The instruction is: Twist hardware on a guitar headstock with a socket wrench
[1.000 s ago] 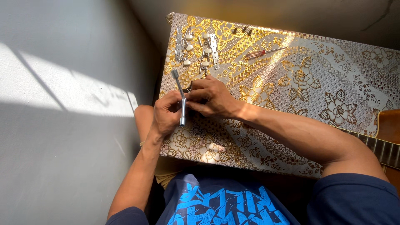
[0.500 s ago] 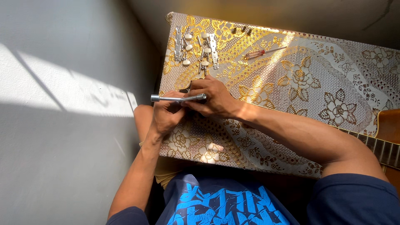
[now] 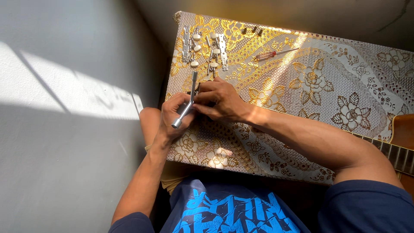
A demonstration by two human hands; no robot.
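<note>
Head view: I am gripping a metal socket wrench in my left hand, right hand fingers pinching its middle, at the bench edge. Slipping grip risks dropping it to the floor.

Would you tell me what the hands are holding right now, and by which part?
Both hold a metal T-shaped wrench: the left hand grips its lower shaft, the right hand pinches it near the middle.
</note>
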